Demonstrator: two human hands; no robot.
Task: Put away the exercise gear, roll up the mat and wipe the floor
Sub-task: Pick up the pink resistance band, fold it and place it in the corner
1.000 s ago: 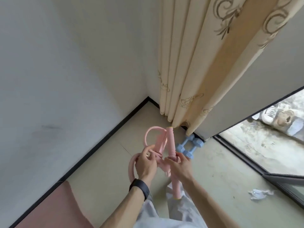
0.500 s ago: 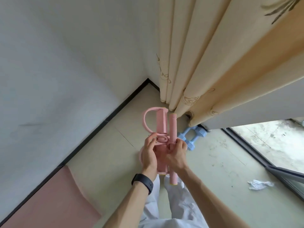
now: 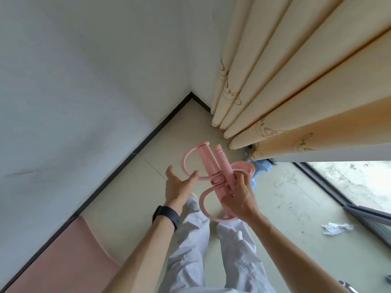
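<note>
Left hand [image 3: 177,188] released jump rope [image 3: 209,161], apparently; right hand [image 3: 240,196] holds.

Soft daylight enters from the glass door [image 3: 359,187] at right; wide-angle edges bend, slight blur

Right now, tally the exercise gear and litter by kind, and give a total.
Pink rubber-tube exerciser with two bars: 1
Pink foam exercise mat: 1
Blue dumbbells, partly hidden: at least 1
Crumpled white paper: 1
Total: at least 4

No legible text, label, brand or number is present. The curtain [image 3: 275,102] carries scroll ornament only; it forms no letters.
</note>
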